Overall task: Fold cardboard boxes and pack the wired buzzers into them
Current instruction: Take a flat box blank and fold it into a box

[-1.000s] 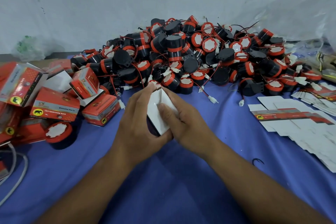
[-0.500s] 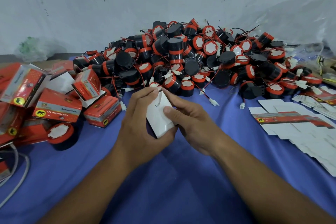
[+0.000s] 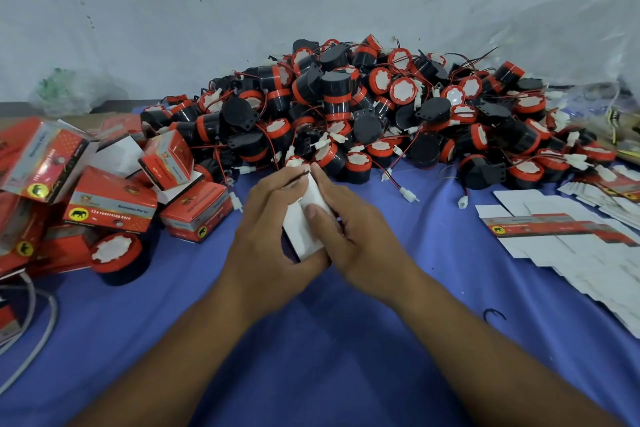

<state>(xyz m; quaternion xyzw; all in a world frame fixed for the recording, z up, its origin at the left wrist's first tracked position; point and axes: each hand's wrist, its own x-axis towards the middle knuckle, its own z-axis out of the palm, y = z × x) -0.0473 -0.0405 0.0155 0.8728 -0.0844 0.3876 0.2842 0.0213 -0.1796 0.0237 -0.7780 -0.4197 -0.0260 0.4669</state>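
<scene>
A small cardboard box (image 3: 308, 236), its white inner side facing me, sits between both hands above the blue cloth. My left hand (image 3: 266, 236) grips it from the left, fingers curled over its top edge. My right hand (image 3: 353, 236) holds it from the right, the thumb pressing on the white flap. A thin dark wire shows at the box's top edge under my left fingers. Behind lies a big heap of black-and-red wired buzzers (image 3: 363, 107). What is inside the box is hidden.
Several folded red boxes (image 3: 110, 208) are piled at the left, with one loose buzzer (image 3: 117, 253) in front. Flat unfolded box blanks (image 3: 568, 239) are spread at the right. A grey cable (image 3: 38, 333) curls at the left edge. A white wall stands behind.
Both hands have shifted slightly on the box. The right thumb has slid up onto the white flap, and the left fingers have closed further over the top edge.
</scene>
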